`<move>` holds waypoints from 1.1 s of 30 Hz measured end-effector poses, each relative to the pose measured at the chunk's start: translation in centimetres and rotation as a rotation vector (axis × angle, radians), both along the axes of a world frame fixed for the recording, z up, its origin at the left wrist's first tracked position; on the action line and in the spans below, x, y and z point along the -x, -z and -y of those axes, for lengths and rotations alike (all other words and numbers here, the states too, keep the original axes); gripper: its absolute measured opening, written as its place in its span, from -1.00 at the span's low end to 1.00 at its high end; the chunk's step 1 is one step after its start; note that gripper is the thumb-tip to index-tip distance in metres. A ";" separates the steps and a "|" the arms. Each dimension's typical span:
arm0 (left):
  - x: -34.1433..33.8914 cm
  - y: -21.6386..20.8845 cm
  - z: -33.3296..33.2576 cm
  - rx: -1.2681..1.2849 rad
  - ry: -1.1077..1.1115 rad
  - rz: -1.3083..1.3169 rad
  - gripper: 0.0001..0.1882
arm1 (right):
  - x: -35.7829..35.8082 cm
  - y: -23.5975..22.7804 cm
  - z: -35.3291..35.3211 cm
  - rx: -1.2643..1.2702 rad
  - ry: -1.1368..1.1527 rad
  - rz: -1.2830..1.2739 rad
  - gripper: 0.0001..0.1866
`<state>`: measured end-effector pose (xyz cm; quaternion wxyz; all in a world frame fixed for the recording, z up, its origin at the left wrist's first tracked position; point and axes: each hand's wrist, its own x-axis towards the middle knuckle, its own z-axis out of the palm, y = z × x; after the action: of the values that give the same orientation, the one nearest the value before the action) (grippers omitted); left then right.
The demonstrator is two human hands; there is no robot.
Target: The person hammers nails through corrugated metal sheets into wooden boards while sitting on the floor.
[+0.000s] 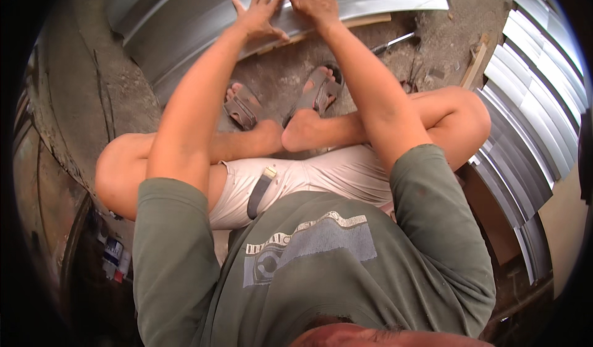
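Left hand (pixel 256 18) and right hand (pixel 317 4) resting on silvery metal sheet (pixel 185 35) — fingers spread, small package (pixel 113 250) well apart from it — contents hidden

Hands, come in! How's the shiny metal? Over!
Bare left hand, bare right hand: open, on long silver metal sheet. Tan wooden strip along its near edge. Slim silver-and-dark tool on ground, off sheet.

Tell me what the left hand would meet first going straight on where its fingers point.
The left hand would likely meet only more silver metal sheeting before the picture's upper edge. The right hand sits close beside that line; depth is unclear, so a brush can't be ruled out.
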<state>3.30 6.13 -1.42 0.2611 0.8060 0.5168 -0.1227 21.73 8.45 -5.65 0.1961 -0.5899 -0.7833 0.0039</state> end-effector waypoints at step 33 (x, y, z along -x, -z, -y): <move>-1.6 0.6 0.2 -0.033 -0.085 0.039 0.39 | -5.6 -2.9 -0.3 0.363 0.137 -0.055 -0.06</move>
<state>4.91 5.91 -2.00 0.2630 0.7896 0.5475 -0.0872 27.32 8.76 -2.77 0.1077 -0.6670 -0.7223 0.1477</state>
